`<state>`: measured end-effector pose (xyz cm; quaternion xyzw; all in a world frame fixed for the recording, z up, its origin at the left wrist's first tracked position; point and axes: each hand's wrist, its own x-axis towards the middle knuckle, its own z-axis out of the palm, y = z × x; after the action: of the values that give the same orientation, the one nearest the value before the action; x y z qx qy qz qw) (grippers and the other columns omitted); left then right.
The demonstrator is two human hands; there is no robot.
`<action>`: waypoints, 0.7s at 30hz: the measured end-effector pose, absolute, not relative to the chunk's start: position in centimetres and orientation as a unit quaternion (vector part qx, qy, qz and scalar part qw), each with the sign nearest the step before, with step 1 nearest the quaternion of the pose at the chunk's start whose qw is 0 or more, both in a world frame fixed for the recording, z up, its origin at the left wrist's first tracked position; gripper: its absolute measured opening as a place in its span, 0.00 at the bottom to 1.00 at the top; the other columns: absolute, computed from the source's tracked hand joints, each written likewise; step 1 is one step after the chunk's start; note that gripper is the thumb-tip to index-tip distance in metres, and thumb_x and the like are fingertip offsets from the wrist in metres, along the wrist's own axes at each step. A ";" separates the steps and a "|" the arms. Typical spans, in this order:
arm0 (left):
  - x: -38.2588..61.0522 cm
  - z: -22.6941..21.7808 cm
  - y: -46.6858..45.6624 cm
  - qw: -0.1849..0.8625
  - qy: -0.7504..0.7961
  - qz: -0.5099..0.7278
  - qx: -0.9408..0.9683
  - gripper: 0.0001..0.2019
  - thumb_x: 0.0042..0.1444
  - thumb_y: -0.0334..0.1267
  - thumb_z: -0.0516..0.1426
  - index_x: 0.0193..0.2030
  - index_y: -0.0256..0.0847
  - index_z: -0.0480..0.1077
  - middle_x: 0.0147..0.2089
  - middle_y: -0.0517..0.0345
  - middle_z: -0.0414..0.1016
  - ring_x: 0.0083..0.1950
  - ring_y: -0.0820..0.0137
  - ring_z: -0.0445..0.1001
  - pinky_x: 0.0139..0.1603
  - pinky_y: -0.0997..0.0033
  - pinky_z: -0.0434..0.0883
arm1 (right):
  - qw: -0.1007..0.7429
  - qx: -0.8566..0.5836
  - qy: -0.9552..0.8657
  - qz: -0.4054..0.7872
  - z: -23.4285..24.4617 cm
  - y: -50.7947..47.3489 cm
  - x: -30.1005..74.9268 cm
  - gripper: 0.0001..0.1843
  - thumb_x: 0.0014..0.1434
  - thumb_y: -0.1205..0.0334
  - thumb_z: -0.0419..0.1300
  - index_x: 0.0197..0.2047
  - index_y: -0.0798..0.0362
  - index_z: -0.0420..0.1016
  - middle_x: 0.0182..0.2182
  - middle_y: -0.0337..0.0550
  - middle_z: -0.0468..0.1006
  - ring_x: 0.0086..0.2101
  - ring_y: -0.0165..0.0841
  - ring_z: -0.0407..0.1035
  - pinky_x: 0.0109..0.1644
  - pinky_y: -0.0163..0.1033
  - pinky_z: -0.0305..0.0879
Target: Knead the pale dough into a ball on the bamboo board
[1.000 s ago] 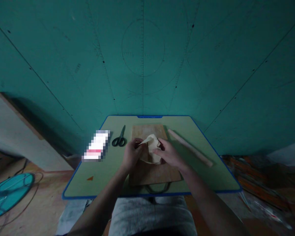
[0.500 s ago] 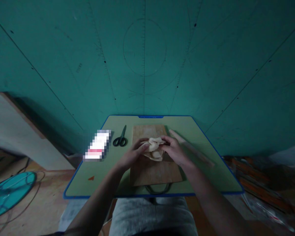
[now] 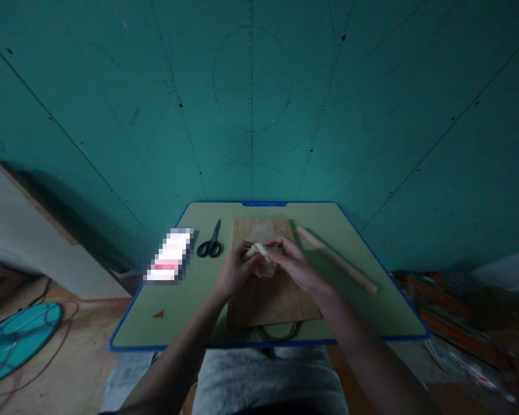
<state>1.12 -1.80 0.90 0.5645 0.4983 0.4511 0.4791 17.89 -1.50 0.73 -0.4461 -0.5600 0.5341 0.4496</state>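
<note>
Both hands grip a pale, folded piece of dough point(image 3: 266, 268) over the middle of the wooden board point(image 3: 272, 302). My left hand point(image 3: 237, 268) has its fingers and thumb closed on the left side of the dough. From the right, my right hand point(image 3: 294, 262) pinches the top and right edge. Fingers cover much of the dough, so its full shape is hidden. Along the right of the board lies a wooden rolling pin point(image 3: 337, 259), touched by neither hand.
Black-handled scissors point(image 3: 210, 248) and a blurred-out bright phone-like rectangle point(image 3: 170, 255) lie left of the board on the blue-edged table point(image 3: 190, 311). A small orange triangle point(image 3: 158, 314) is near the front left. Behind the table stands a green wall point(image 3: 251, 115).
The dough has been gathered into a smaller, tighter bundle. My hands have come closer together around it, and the loose folds at its right side have drawn in.
</note>
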 end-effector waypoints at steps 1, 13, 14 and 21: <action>1.1 1.0 -1.9 0.487 0.499 0.450 0.558 0.15 0.47 0.45 0.62 0.38 0.37 0.69 0.33 0.57 0.73 0.31 0.68 0.74 0.23 0.75 0.72 | 0.455 -0.448 -0.564 0.524 0.6 -1.5 17.7 0.18 0.49 0.51 0.67 0.41 0.48 0.71 0.35 0.38 0.74 0.36 0.33 0.68 0.38 0.37 0.64; 0.8 1.3 -2.6 0.610 0.434 0.438 0.498 0.21 0.49 0.50 0.63 0.45 0.39 0.70 0.37 0.57 0.74 0.34 0.70 0.75 0.27 0.77 0.72 | 0.474 -0.442 -0.599 0.469 0.6 -2.0 17.6 0.19 0.48 0.58 0.66 0.45 0.49 0.72 0.38 0.39 0.76 0.37 0.35 0.71 0.40 0.38 0.66; 0.8 1.3 -2.7 0.614 0.428 0.439 0.497 0.21 0.49 0.50 0.63 0.45 0.39 0.70 0.39 0.56 0.75 0.35 0.69 0.75 0.28 0.76 0.73 | 0.476 -0.444 -0.601 0.464 0.5 -2.0 17.6 0.19 0.48 0.58 0.65 0.45 0.49 0.72 0.38 0.39 0.76 0.38 0.35 0.71 0.40 0.38 0.67; 1.2 1.4 -2.3 0.598 0.420 0.438 0.523 0.24 0.45 0.54 0.66 0.39 0.35 0.73 0.35 0.55 0.75 0.35 0.68 0.75 0.31 0.74 0.73 | 0.480 -0.470 -0.652 0.351 0.3 -2.7 17.0 0.16 0.53 0.61 0.62 0.46 0.48 0.71 0.43 0.42 0.77 0.42 0.37 0.72 0.46 0.41 0.69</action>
<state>1.20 -2.33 1.42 0.5228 0.4202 0.4384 0.5982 16.96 -2.74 0.27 -0.4699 -0.6521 0.3513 0.4802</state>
